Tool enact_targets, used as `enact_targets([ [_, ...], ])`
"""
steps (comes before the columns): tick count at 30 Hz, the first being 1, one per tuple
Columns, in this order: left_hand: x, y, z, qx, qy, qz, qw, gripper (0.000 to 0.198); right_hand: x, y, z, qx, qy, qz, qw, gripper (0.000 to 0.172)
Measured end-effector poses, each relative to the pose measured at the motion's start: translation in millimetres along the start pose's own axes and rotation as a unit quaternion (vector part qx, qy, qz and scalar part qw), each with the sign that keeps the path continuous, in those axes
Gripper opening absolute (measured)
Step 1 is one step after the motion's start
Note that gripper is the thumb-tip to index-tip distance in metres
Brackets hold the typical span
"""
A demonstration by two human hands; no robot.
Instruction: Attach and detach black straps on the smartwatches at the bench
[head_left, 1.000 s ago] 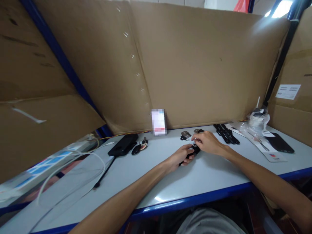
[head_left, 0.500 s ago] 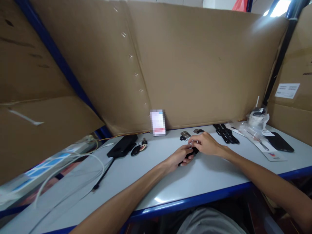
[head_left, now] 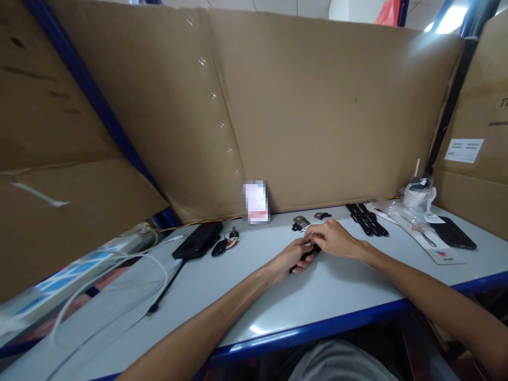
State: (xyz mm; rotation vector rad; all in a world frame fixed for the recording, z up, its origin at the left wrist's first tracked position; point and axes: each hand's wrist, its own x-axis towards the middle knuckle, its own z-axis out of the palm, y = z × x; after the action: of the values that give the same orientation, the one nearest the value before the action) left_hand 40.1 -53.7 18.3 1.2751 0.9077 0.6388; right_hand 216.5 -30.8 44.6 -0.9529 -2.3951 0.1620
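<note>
1. Two hands meet over the middle of the table (head_left: 337, 301), a little toward its far edge — the left hand (head_left: 289, 259) curled around a small black strap-like piece (head_left: 305, 256), the right hand (head_left: 335, 239) closed in over its far end.
2. Grip check: the left hand's fingers are wrapped snug around the black piece, holding it just above the tabletop; the right hand's fingertips pinch at the end of it, and something pale and tiny glints there — too small to name.
3. My read — this is a fitting or fastening step, one hand steadying while the other works the end. I can't tell how far along it is.
4. Next move, as I judge it, calls for a steady left hold and fine fingertip pressure from the right; a slip would send the small part skittering across the table.
5. Nearby, toward the far edge: two small metal parts (head_left: 300, 222), then a bundle of black straps (head_left: 365, 218) farther right.
6. Right end of the table: a clear bag (head_left: 416, 197) with something round inside, a white card (head_left: 431, 244) and a dark phone (head_left: 453, 233) lying flat.
7. Left side: a black pouch (head_left: 198, 239), a key fob (head_left: 224, 242) just beside it, and a white cable (head_left: 119, 275) looping toward the left edge.
8. Cardboard sheets (head_left: 317, 116) wall in the back.
</note>
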Motion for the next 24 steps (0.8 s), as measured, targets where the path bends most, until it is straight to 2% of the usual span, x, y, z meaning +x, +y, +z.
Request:
enact_targets([
  [7, -3.0, 1.6, 0.9, 0.004, -0.006, 0.006, 1.0, 0.019, 1.2, 9.1, -2.1, -0.042, 0.016, -0.006, 0.999, 0.032],
  [13, -1.9, 1.6, 2.5, 0.001, 0.01, -0.003, 1.0, 0.012, 0.6, 1.9, -0.3, 0.021, -0.01, -0.009, 1.0, 0.033],
  [20, -1.2, 0.9, 1.5, -0.006, -0.003, 0.005, 1.0, 0.022, 1.1, 9.2, 0.4, -0.044, 0.02, -0.01, 0.999, 0.032],
  [24, 0.1, -0.1, -0.1, -0.013, -0.003, 0.004, 1.0, 0.021, 0.6, 5.0, -1.8, -0.004, 0.001, -0.003, 1.0, 0.03],
])
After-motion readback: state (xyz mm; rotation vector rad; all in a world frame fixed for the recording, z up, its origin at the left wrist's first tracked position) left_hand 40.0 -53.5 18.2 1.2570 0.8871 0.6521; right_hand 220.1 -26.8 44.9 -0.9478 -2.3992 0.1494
